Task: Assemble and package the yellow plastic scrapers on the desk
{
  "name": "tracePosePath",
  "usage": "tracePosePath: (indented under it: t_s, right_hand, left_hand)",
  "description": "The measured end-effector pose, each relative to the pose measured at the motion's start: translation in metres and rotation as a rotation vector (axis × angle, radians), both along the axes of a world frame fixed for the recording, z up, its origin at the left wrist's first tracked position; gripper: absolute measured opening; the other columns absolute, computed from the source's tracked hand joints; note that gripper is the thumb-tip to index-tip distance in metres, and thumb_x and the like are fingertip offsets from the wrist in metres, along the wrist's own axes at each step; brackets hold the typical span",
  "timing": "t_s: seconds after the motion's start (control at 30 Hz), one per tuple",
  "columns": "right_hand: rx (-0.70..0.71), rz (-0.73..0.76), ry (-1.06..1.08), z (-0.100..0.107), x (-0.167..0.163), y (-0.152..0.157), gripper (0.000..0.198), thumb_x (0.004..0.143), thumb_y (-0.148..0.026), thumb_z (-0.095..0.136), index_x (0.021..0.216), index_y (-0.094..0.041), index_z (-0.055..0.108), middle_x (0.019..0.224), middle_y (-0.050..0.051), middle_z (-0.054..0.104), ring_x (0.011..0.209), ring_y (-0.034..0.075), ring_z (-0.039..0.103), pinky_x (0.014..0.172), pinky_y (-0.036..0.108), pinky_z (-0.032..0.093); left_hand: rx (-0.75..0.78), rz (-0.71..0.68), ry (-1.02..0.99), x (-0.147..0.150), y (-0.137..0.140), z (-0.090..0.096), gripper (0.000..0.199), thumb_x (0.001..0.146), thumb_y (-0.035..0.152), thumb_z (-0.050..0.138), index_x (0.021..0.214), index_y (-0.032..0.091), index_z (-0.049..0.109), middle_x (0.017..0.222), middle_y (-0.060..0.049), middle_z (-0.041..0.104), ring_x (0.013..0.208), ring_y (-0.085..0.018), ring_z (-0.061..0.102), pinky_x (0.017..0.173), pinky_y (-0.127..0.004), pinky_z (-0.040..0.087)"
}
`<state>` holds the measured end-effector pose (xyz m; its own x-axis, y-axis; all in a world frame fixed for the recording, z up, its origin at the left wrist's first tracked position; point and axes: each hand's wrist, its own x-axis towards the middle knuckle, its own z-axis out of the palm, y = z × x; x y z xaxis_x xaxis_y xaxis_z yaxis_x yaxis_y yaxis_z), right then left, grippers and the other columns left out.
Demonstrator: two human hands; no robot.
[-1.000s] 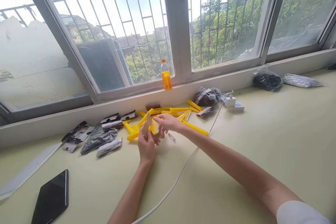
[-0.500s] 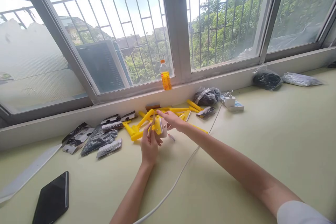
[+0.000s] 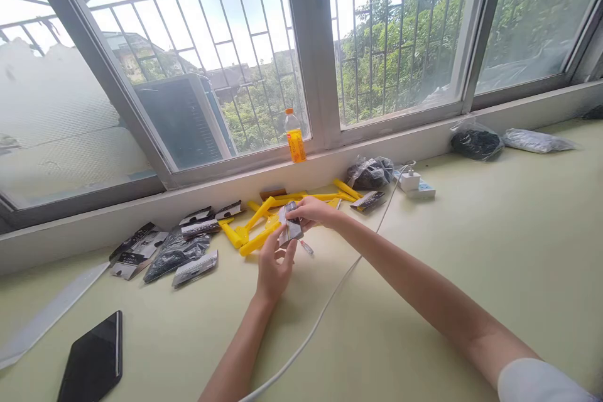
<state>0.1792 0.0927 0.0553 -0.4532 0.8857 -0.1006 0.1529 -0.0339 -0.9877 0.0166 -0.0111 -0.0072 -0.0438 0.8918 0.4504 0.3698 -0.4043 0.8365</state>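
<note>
Both hands hold a small printed card package [image 3: 291,229], grey and white with a dark panel, over the table. My left hand [image 3: 276,267] grips its lower left side, thumb and fingers curled at the edge. From the upper right, my right hand [image 3: 315,210] pinches the package with the fingers partly behind it. Just beyond lie several yellow plastic tools [image 3: 257,217] with tube-like handles, looking like scrapers; one shows a silvery blade edge beside my right hand. A small screwdriver [image 3: 307,247] with a clear and red handle rests under my right hand.
Flat printed packets [image 3: 195,268] and a plastic bag of dark items [image 3: 176,254] lie left. A black phone [image 3: 92,355] is front left. A white cable [image 3: 325,314] crosses to a charger [image 3: 409,181]. A bottle [image 3: 296,141] stands on the sill; more bags [image 3: 477,141] lie right.
The package has turned, so its printed face shows instead of the plain brownish side. My left hand has shifted slightly right and down, its fingers loosened around the edge.
</note>
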Motion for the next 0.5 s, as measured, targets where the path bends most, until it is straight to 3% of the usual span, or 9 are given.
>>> tracePosePath:
  t_s: [0.1,0.23,0.37,0.5]
  right_hand:
    - [-0.034,0.054,-0.045,0.005,0.006,-0.002,0.034,0.076,-0.034,0.087,0.073,-0.012,0.061,0.056,0.002,0.058,0.047,0.011,0.055,0.043,0.018,0.047]
    - [-0.090,0.080,0.031,0.008,0.008,-0.003,0.040,0.074,-0.028,0.090,0.067,-0.014,0.053,0.049,-0.003,0.047,0.043,0.008,0.047,0.043,0.018,0.045]
    - [-0.053,-0.103,0.151,0.012,0.017,0.008,0.027,0.079,-0.018,0.084,0.070,-0.010,0.060,0.054,0.002,0.055,0.045,0.009,0.050,0.043,0.019,0.044]
    - [0.012,-0.360,0.218,0.017,0.041,0.028,0.016,0.090,-0.023,0.075,0.094,-0.009,0.067,0.075,0.006,0.069,0.060,0.011,0.063,0.057,0.019,0.054]
  left_hand:
    - [0.025,-0.007,0.059,0.001,-0.002,0.002,0.054,0.086,0.051,0.070,0.135,0.026,0.064,0.126,-0.013,0.067,0.095,-0.018,0.068,0.066,-0.026,0.061]
    - [0.011,0.001,0.110,-0.001,-0.003,0.001,0.055,0.091,0.051,0.063,0.140,0.028,0.059,0.132,-0.012,0.065,0.092,-0.016,0.068,0.065,-0.025,0.058]
    - [0.025,0.043,0.096,-0.003,-0.001,-0.001,0.055,0.093,0.053,0.059,0.141,0.028,0.053,0.137,-0.013,0.061,0.089,-0.014,0.067,0.061,-0.022,0.054]
    - [0.013,0.061,0.103,-0.002,0.000,0.000,0.049,0.093,0.055,0.058,0.133,0.026,0.056,0.131,-0.011,0.064,0.087,-0.014,0.066,0.058,-0.021,0.052]
